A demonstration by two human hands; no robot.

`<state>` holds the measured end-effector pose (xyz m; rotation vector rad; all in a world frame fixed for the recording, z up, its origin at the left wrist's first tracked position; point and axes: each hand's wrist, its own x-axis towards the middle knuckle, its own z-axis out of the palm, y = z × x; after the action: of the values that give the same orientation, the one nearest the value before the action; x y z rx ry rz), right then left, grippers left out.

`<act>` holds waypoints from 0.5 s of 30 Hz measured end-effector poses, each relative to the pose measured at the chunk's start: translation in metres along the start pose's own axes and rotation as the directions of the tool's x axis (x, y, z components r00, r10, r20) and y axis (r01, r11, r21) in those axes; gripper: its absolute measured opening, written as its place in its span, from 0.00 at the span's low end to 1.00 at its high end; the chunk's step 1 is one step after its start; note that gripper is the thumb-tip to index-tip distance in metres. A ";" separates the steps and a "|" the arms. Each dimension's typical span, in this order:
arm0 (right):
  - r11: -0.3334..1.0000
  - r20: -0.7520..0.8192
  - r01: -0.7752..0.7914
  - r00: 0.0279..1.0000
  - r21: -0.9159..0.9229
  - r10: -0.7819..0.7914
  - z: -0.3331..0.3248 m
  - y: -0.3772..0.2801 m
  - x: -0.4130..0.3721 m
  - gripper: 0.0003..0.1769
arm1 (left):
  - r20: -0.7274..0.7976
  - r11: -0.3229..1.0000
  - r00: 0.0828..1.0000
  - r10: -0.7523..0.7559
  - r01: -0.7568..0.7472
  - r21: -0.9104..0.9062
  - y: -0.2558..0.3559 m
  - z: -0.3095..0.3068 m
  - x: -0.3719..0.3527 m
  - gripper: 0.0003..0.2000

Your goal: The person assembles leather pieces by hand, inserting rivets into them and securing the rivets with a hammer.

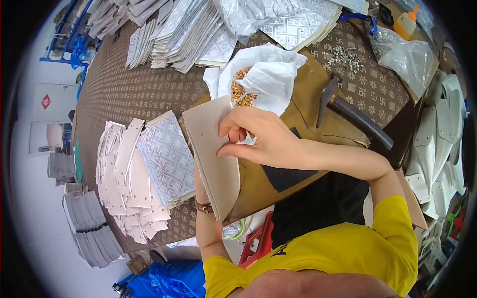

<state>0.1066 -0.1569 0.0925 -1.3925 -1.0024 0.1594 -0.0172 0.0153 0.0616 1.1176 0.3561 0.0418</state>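
A pale beige flat panel, made of more than one layer, is tilted up at the near edge of the table. My right hand is over its face, fingers curled and thumb apart from them, with nothing visible between. Behind the panel, my left hand is hidden; only the forearm and a brown wristwatch show. A small hole or mark is in the panel's upper part. Just beyond lies a white cloth or bag with small gold-coloured pieces.
Left of the panel are a patterned silver stack and pale strips with studs. A hammer lies on a brown sheet. Small silver pieces, a plastic bag and an orange-capped bottle are farther right.
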 end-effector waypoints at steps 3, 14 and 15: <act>0.999 -0.030 0.020 0.999 -0.038 -0.021 -0.001 0.008 -0.002 0.17 | -0.038 0.994 0.999 0.022 -0.026 -0.110 0.003 0.030 0.003 0.25; 0.980 -0.085 -0.087 0.994 -0.177 0.073 -0.011 0.013 -0.012 0.18 | -0.007 0.968 0.993 0.114 -0.112 -0.224 -0.008 0.008 -0.012 0.33; 0.978 -0.084 -0.087 0.994 -0.190 0.072 -0.011 0.013 -0.012 0.18 | -0.009 0.968 0.994 0.113 -0.112 -0.226 -0.009 0.006 -0.013 0.33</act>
<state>0.1124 -0.1698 0.0770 -1.6060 -0.9172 0.0683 -0.0291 0.0033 0.0595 0.9109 0.2764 0.1760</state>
